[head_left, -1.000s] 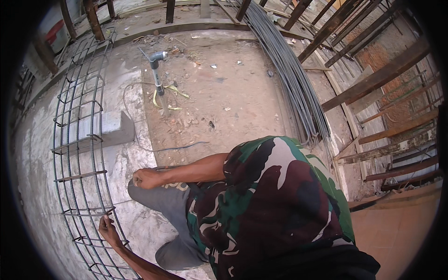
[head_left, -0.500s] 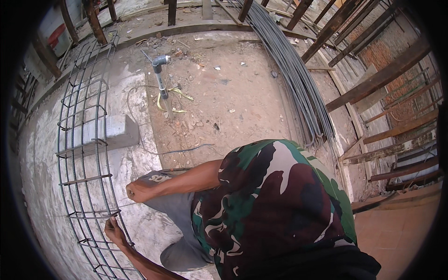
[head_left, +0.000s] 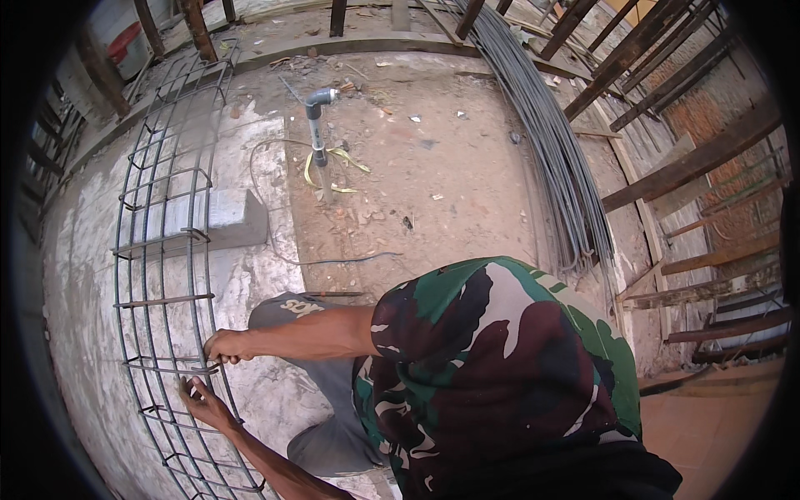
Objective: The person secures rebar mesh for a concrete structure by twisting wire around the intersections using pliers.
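A long rebar cage (head_left: 163, 333) of thin ribbed bars and bent stirrups runs along my left side. My right hand (head_left: 228, 345) is closed at the cage's near long bar, just above a stirrup (head_left: 171, 367). Whatever its fingers hold is too small to make out. Below that stirrup my left hand (head_left: 207, 406) is at the same side of the cage, its thumb and fingers apart, with nothing visible in them. A grey concrete block (head_left: 237, 218) sits under the cage farther up.
A grey plastic pipe with an elbow (head_left: 317, 125) stands up from the dirt, with yellow strapping (head_left: 346, 158) around it. A bundle of long steel bars (head_left: 550, 142) lies to the right. Timber posts (head_left: 692, 158) line the right side. A red container (head_left: 125, 42) is at far left.
My right hand has moved left and down onto the cage beside the stirrup. My left hand's fingers have spread and sit slightly below the stirrup. The whole view has shifted a little.
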{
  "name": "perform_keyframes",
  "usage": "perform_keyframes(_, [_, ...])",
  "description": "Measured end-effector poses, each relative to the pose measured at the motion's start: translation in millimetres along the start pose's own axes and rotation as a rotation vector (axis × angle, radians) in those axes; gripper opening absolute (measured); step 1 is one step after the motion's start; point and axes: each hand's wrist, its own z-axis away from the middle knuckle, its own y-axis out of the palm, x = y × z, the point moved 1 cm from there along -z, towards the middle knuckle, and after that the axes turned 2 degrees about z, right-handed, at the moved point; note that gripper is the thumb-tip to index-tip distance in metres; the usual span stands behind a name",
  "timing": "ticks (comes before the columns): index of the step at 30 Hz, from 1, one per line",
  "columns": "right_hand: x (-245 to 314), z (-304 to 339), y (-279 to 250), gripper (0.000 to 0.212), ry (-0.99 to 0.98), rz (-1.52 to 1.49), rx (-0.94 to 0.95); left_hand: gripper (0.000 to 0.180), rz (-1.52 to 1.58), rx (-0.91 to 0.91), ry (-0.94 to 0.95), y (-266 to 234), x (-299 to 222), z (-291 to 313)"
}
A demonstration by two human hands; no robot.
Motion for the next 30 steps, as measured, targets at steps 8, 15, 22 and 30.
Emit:
perform_keyframes(8, [-3.4,-18.5,1.3,0.008,-0.010,-0.047,0.064,0.048,-0.136,-0.009,-0.008,20.6,4.6,-35.1])
perform_keyframes(15, [-9.9,1.3,17.4,0.010,-0.116,0.262,-0.171,0.045,-0.055,-0.121,-0.048,20.1,36.5,-36.7])
perform_keyframes(22, [-12.1,30.0,10.2,0.019,-0.598,0.735,-0.451,0.036,0.140,-0.043,-0.080,15.9,-11.5,-45.6])
perform_keyframes(30, [1.9,45.1,31.6,0.038,-0.689,1.086,-0.442,0.035,0.286,-0.069,-0.140,5.8,-14.9,-40.6])
